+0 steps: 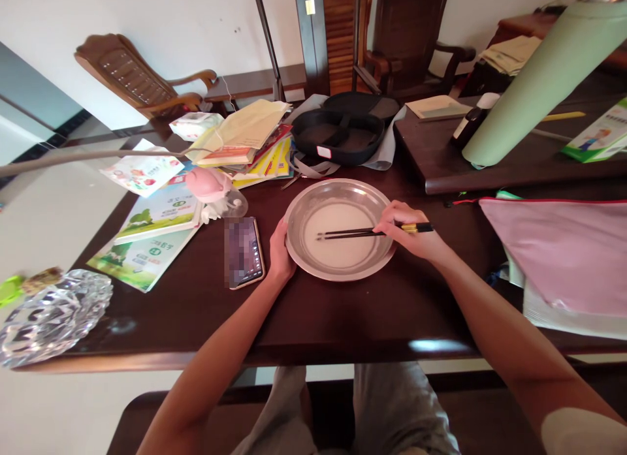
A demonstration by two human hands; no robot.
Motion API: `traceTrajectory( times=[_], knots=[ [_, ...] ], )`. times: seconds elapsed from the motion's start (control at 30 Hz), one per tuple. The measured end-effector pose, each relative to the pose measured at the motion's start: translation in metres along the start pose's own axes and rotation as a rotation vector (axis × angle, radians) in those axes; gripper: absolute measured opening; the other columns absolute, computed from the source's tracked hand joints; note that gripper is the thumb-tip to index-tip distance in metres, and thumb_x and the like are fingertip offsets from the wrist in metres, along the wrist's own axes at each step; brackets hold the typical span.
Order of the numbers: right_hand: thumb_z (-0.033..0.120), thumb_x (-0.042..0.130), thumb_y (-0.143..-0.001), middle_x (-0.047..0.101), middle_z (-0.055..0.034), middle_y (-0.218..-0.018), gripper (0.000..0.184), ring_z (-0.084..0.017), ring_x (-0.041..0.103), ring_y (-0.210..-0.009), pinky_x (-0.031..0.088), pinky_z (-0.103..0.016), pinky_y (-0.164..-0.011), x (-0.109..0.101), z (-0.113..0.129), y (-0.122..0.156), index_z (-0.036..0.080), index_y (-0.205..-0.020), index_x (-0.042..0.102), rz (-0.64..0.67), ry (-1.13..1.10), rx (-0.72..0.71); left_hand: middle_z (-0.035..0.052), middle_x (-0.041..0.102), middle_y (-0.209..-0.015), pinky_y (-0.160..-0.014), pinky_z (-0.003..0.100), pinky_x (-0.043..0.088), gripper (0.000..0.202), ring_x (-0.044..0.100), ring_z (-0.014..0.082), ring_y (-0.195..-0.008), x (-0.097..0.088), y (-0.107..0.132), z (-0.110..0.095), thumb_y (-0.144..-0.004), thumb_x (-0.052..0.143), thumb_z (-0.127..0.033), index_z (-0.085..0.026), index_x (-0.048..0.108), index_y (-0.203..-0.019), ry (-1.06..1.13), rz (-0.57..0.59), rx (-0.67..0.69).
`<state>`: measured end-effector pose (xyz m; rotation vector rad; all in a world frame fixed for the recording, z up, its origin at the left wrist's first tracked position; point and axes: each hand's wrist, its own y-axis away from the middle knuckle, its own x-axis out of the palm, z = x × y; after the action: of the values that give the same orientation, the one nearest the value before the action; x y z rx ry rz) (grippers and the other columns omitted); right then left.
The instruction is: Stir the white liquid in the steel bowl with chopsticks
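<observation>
A round metal basin (313, 267) rests on the dark table in front of me, with a smooth whitish layer (337, 251) across its bottom; I cannot tell whether that is liquid or powder. My left hand (281, 254) grips the basin by its left rim, its fingers partly hidden behind the side. Over the right rim, my right hand (404, 228) is closed around a pair of black chopsticks (350, 233) with gold bands near the thick ends. Their tips point left and reach the whitish layer near the basin's middle. A phone (243, 252) lies just left of my left hand.
Behind the basin sits an open black case (337, 138), beside stacked books (245, 138). A pink-topped object (210, 184) and workbooks (151, 233) lie left, near a crystal dish (59, 314). At right are a pink pouch (568, 246) and a tall green cylinder (543, 83).
</observation>
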<state>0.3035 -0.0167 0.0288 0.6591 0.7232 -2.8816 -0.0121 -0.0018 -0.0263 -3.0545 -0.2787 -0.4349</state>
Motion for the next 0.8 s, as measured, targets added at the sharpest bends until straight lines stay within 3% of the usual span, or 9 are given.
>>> traceTrajectory(
  times=[0.2,0.27,0.4,0.47,0.6,0.67,0.8],
  knots=[
    [0.078,0.071,-0.106,0.065,-0.0033,-0.069,0.063,-0.021,0.056,-0.061,0.049,-0.043,-0.068,-0.017,-0.004,0.0,0.031,-0.066,0.079,-0.173,-0.157,0.009,0.0085,0.09,-0.13,-0.118,0.05,0.063,0.049,0.078,0.0405,-0.136,0.0,0.0,0.001,-0.09,0.086,-0.065,-0.024,0.089,-0.117,0.015,-0.005,-0.019],
    [0.079,0.071,-0.105,0.065,-0.0028,-0.068,0.063,-0.02,0.055,-0.061,0.05,-0.042,-0.068,-0.013,-0.004,0.001,0.03,-0.066,0.079,-0.127,-0.187,0.006,0.0088,0.09,-0.13,-0.118,0.05,0.063,0.049,0.078,0.04,-0.135,0.001,0.0,0.001,-0.089,0.087,-0.065,-0.024,0.089,-0.116,0.017,-0.011,-0.021],
    [0.085,0.073,-0.101,0.073,-0.0047,-0.076,0.061,-0.026,0.067,-0.08,0.056,-0.047,-0.084,-0.001,-0.005,0.0,0.031,-0.075,0.084,0.022,-0.03,-0.001,0.0098,0.09,-0.13,-0.119,0.049,0.062,0.049,0.079,0.0392,-0.135,0.002,0.0,0.0,-0.088,0.086,-0.065,-0.022,0.089,-0.111,0.013,-0.021,-0.01],
    [0.087,0.073,-0.099,0.072,-0.0054,-0.076,0.063,-0.027,0.067,-0.081,0.056,-0.049,-0.084,-0.004,-0.006,-0.001,0.031,-0.075,0.084,-0.025,0.015,0.009,0.0094,0.09,-0.129,-0.118,0.048,0.063,0.049,0.079,0.039,-0.134,0.003,0.0,-0.001,-0.087,0.087,-0.065,-0.022,0.089,-0.11,0.013,-0.025,-0.009],
    [0.085,0.073,-0.101,0.066,-0.0045,-0.073,0.066,-0.02,0.056,-0.061,0.05,-0.043,-0.064,-0.019,-0.007,-0.001,0.03,-0.066,0.08,-0.205,-0.114,0.047,0.0075,0.091,-0.128,-0.115,0.048,0.064,0.049,0.08,0.0386,-0.132,0.002,0.0,0.0,-0.087,0.088,-0.066,-0.024,0.09,-0.113,0.023,-0.021,-0.016],
    [0.083,0.072,-0.102,0.063,-0.0032,-0.069,0.067,-0.018,0.053,-0.057,0.047,-0.042,-0.061,-0.019,-0.005,0.0,0.029,-0.063,0.078,-0.178,-0.179,0.036,0.0072,0.091,-0.128,-0.115,0.048,0.064,0.048,0.08,0.0383,-0.132,0.001,0.0,0.001,-0.088,0.088,-0.065,-0.024,0.09,-0.113,0.023,-0.021,-0.015],
    [0.083,0.071,-0.103,0.07,-0.0043,-0.071,0.063,-0.024,0.067,-0.075,0.053,-0.044,-0.073,-0.003,0.0,0.0,0.031,-0.07,0.083,0.002,-0.071,-0.011,0.0086,0.09,-0.131,-0.116,0.047,0.063,0.049,0.08,0.0381,-0.133,0.0,-0.001,0.002,-0.089,0.087,-0.064,-0.023,0.09,-0.114,0.018,-0.017,-0.013]
  ],
)
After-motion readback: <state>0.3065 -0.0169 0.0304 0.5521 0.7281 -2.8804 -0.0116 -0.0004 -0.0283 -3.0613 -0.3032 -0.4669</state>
